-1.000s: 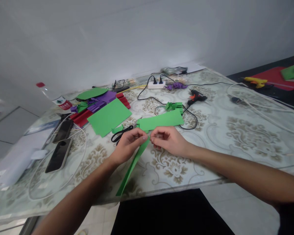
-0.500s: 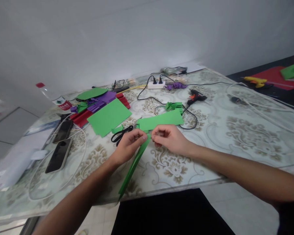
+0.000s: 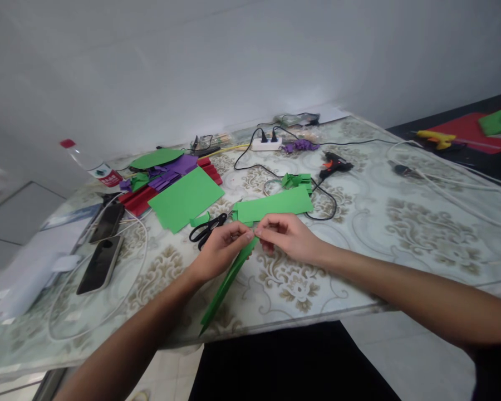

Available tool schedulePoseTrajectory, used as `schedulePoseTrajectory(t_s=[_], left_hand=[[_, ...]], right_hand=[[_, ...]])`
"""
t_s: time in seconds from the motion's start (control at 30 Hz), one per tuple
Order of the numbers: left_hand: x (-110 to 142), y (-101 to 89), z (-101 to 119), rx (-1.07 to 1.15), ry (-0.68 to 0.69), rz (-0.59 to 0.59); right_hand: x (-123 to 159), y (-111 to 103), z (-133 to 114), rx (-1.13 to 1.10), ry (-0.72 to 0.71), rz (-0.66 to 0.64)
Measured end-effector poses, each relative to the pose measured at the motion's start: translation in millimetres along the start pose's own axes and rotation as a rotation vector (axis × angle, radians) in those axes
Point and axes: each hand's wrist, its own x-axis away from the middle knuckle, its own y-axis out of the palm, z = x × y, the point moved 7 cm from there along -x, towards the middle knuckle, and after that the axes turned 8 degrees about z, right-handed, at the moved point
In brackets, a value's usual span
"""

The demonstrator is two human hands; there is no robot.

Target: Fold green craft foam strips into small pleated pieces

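A narrow green strip (image 3: 224, 289) is let slope toward seven o'clock, its upper end pinched between thumb and finger of the left hand (image 3: 222, 250), seemingly for steadiness. The right hand (image 3: 291, 239) is brought in from three o'clock; whether its fingertips are clamped on paper cannot be told. Scissors (image 3: 211, 224) are left between nine and ten, apparently for easy reach. At one o'clock, a wide green piece (image 3: 273, 205) is laid on the tabletop (image 3: 359, 234). Beyond, a glue gun (image 3: 336, 165) is placed, probably for closeness to the power strip (image 3: 267, 145) at twelve.
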Motion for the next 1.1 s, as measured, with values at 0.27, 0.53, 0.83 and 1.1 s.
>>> schedulePoseTrajectory(t_s=[0.27, 0.53, 0.83, 1.1], left_hand=[[0.8, 5.5, -2.4, 0.084, -0.078, -0.074], [0.9, 4.0, -2.6, 0.094, -0.097, -0.061], [1.5, 2.9, -5.4, 0.095, -0.108, -0.069], [1.2, 0.4, -8.2, 0.104, -0.129, -0.064]], right_hand=[[-2.1, -5.8, -2.3, 0.073, -0.071, 0.035], [-0.7, -6.5, -5.4, 0.143, -0.110, 0.044], [-1.1, -6.8, -2.1, 0.155, -0.115, 0.048], [-0.3, -5.3, -0.4, 0.126, -0.103, 0.041]])
